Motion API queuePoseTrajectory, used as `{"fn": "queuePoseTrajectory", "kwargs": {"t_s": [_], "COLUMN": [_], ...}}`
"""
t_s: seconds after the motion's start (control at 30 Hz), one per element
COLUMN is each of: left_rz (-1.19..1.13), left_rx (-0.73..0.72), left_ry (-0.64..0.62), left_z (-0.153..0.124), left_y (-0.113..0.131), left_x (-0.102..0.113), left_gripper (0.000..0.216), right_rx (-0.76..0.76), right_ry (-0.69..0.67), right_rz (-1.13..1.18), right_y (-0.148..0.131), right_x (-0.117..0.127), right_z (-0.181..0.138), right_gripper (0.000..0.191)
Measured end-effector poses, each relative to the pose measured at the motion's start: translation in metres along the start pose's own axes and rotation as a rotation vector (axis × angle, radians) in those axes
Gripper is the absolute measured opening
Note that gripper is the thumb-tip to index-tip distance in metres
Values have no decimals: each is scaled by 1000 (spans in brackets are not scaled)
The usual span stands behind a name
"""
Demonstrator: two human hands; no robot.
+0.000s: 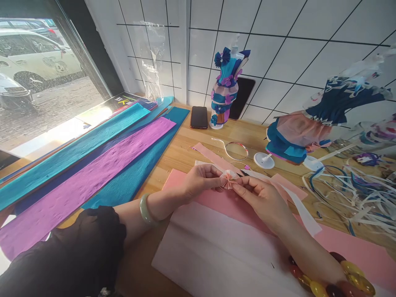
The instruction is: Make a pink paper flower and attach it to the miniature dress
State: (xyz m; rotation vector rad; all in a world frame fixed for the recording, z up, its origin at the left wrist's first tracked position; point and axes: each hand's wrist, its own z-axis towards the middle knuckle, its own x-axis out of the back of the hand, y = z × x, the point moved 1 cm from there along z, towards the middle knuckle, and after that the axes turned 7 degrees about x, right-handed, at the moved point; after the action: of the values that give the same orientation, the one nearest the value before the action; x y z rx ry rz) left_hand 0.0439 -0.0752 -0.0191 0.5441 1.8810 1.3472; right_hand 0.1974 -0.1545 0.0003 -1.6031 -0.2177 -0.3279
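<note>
My left hand (198,183) and my right hand (260,198) meet above the wooden table (182,152), both pinching a small pleated pink paper rosette (229,180) between fingertips. The left wrist wears a pale green bangle (144,209); the right wrist wears a bead bracelet (337,280). Under the hands lie sheets of pink crepe paper (355,247) and pale pink crepe paper (222,251). A pink paper strip (210,154) runs away from the hands.
Long teal (77,148) and purple (93,177) crepe sheets lie at left. A phone (199,117), a small dressed mannequin (225,88), a roll of tape (236,150), a tipped-over paper dress figure (309,123) and a heap of paper scraps (349,194) stand beyond.
</note>
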Motion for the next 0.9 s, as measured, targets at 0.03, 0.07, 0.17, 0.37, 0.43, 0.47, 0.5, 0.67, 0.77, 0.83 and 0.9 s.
{"fn": "queuePoseTrajectory", "kwargs": {"t_s": [0.03,0.07,0.17,0.37,0.43,0.47,0.5,0.67,0.77,0.83,0.9], "left_rz": [0,0,12,44,46,45,45,50,45,21,-7], "left_rx": [-3,-3,7,1,5,9,14,23,20,14,13], "left_ry": [-9,-17,-26,-12,2,5,3,-38,-52,-71,-94], "left_z": [0,-1,-1,-1,-1,-1,-1,-1,-1,-1,-2], "left_y": [1,1,2,-1,-1,-1,0,0,-1,-1,1], "left_x": [0,-1,-2,-1,0,0,0,0,0,-1,-1], "left_gripper": [28,28,29,28,27,26,26,25,24,25,26], "right_rx": [2,5,4,-10,-11,-8,-3,23,9,2,8], "right_ry": [4,7,26,26,24,31,42,81,109,116,111], "right_rz": [15,29,70,198,225,218,200,176,189,178,160], "right_y": [0,-1,-2,-4,-3,-3,-2,0,-1,-3,-4], "right_x": [1,1,3,-2,-4,-4,-4,0,2,2,1], "right_z": [0,0,0,1,1,1,1,-1,-1,-1,-1], "right_gripper": [24,24,24,20,21,23,24,27,29,29,29]}}
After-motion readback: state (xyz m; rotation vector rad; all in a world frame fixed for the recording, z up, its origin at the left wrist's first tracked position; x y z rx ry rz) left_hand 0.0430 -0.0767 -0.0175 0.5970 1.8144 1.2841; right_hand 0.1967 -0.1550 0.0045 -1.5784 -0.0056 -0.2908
